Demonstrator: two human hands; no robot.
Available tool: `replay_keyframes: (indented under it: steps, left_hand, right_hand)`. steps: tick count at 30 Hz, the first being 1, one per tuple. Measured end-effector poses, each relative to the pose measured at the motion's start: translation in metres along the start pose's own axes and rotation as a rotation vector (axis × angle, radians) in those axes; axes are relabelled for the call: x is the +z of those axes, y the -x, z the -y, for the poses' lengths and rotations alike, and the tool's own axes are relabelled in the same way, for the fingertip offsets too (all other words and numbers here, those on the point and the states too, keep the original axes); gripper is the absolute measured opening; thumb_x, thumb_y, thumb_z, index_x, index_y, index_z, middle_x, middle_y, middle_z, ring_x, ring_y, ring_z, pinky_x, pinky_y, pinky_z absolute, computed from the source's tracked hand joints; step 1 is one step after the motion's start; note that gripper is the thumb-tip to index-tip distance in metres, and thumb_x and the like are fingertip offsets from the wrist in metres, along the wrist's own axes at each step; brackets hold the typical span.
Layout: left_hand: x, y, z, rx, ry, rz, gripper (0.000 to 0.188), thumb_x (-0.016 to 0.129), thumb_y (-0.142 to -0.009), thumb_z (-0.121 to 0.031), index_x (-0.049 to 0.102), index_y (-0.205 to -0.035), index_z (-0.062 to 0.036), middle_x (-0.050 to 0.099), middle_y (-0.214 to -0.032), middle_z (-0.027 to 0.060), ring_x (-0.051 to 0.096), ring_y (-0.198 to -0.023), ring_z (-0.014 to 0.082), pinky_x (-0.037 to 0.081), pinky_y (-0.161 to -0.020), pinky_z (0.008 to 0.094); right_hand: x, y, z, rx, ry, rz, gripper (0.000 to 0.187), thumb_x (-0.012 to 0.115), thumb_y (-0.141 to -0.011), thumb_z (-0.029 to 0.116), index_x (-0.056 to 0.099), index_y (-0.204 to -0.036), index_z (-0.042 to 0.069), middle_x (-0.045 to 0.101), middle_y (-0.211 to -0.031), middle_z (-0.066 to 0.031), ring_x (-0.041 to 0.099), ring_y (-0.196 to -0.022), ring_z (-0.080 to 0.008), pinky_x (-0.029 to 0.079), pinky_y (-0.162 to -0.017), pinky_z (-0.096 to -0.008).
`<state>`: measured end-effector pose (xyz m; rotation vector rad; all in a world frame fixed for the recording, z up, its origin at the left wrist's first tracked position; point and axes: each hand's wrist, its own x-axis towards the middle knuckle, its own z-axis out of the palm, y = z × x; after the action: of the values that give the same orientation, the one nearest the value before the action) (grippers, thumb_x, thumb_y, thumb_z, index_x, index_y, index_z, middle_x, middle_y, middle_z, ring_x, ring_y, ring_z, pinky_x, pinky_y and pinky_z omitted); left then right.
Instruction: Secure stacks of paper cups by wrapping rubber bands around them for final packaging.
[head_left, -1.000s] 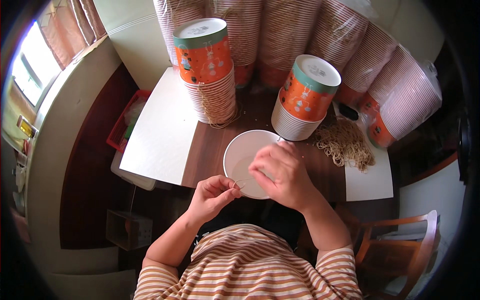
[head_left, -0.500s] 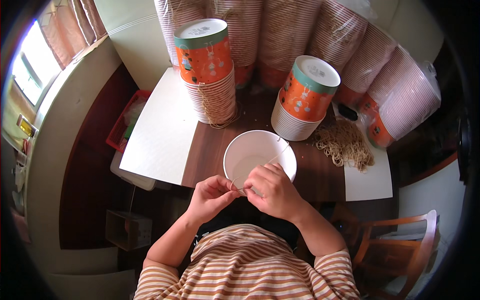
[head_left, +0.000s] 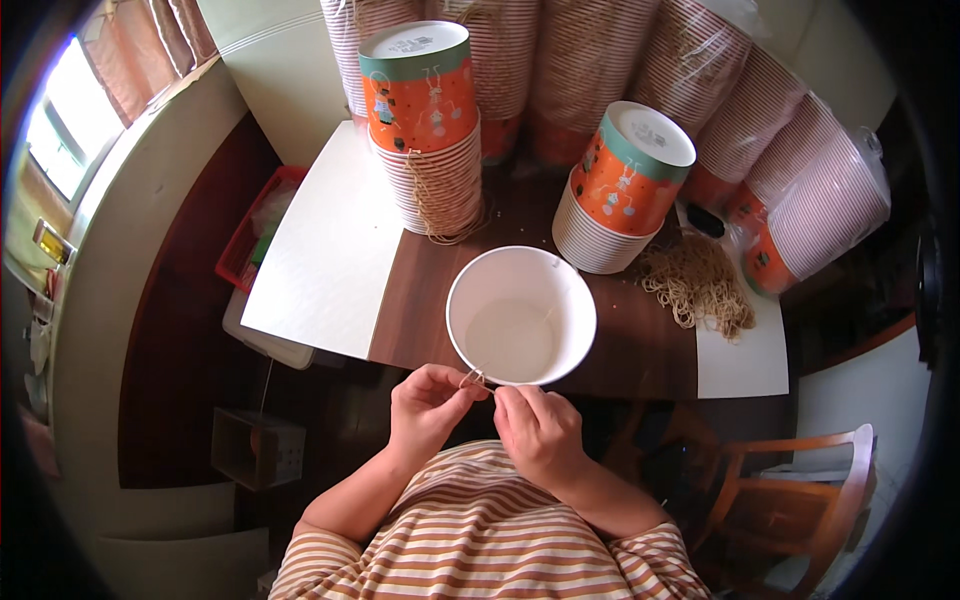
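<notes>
A white paper bucket (head_left: 568,305) stands open end up at the table's near edge. At its near rim, a thin beige cord (head_left: 476,377) forms a small loop. My left hand (head_left: 428,408) pinches this cord between thumb and forefinger, right against the rim. Just to the right, my right hand (head_left: 540,428) grips the cord's other stretch with curled fingers, below the rim and outside the bucket. A short bit of cord shows at the bucket's far rim. Whether the loop is knotted is too small to tell.
Upside-down orange and green buckets stand in a tall stack (head_left: 425,110) with cords draped on it and a shorter stack (head_left: 630,180). A tangled cord pile (head_left: 695,290) lies at right. Plastic-wrapped bucket stacks (head_left: 585,70) line the back. A wooden chair (head_left: 780,490) stands right.
My right hand has moved down toward me, from over the bucket to outside its near rim. The cord no longer stretches across the bucket. The left hand stays at the rim.
</notes>
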<state>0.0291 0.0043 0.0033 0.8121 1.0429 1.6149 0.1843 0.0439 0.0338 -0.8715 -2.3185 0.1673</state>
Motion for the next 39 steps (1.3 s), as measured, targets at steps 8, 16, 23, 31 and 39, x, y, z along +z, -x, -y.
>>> replay_keyframes:
  steps: [8, 16, 23, 31, 39]
  left_hand:
    - [-0.003, -0.007, 0.009, -0.186, 0.199, 0.019, 0.01, 0.065, -0.082, 0.004, 0.058, -0.087, 0.0003, 0.067, -0.086, 0.009, 0.065, -0.077, 0.0149, 0.052, -0.071, 0.0254]
    - [0.0, -0.006, 0.009, -0.141, 0.234, -0.073, 0.011, 0.065, -0.081, 0.005, 0.057, -0.086, -0.0004, 0.065, -0.083, 0.0085, 0.064, -0.075, 0.0141, 0.052, -0.071, 0.0245]
    - [-0.002, 0.0, 0.013, -0.149, 0.242, -0.135, 0.012, 0.065, -0.08, 0.006, 0.057, -0.086, -0.0001, 0.065, -0.082, 0.0072, 0.064, -0.074, 0.0137, 0.053, -0.071, 0.0245]
    - [-0.007, 0.001, 0.014, -0.032, 0.035, -0.144, 0.011, 0.065, -0.082, 0.004, 0.056, -0.085, 0.0009, 0.065, -0.083, 0.0084, 0.064, -0.075, 0.0134, 0.054, -0.071, 0.0264]
    - [-0.006, 0.004, 0.016, 0.031, 0.003, -0.16, 0.009, 0.063, -0.083, 0.005, 0.057, -0.088, 0.0026, 0.064, -0.084, 0.0063, 0.063, -0.077, 0.0113, 0.054, -0.072, 0.0245]
  right_hand:
    - [0.032, 0.004, -0.019, 0.099, -0.116, -0.152, 0.018, 0.068, -0.076, 0.003, 0.062, -0.093, 0.004, 0.06, -0.077, -0.0085, 0.059, -0.059, -0.0234, 0.048, -0.052, -0.0327]
    - [0.045, -0.006, -0.017, 0.704, -1.155, -0.024, 0.012, 0.062, -0.087, 0.011, 0.069, -0.091, 0.003, 0.066, -0.077, -0.002, 0.057, -0.065, -0.0076, 0.045, -0.057, -0.0223]
    - [0.051, -0.007, -0.014, 0.891, -1.534, 0.066, 0.012, 0.061, -0.088, 0.009, 0.07, -0.092, 0.004, 0.066, -0.079, -0.0003, 0.054, -0.069, -0.0053, 0.044, -0.062, -0.0212]
    - [0.05, -0.009, -0.009, 0.731, -1.347, 0.07, 0.014, 0.061, -0.087, 0.006, 0.068, -0.096, -0.002, 0.065, -0.091, -0.0036, 0.06, -0.082, -0.0096, 0.05, -0.073, -0.0247]
    - [0.058, -0.007, -0.01, 0.883, -1.614, 0.058, 0.014, 0.06, -0.086, 0.01, 0.068, -0.096, 0.004, 0.066, -0.086, -0.0005, 0.052, -0.071, -0.006, 0.042, -0.067, -0.0217]
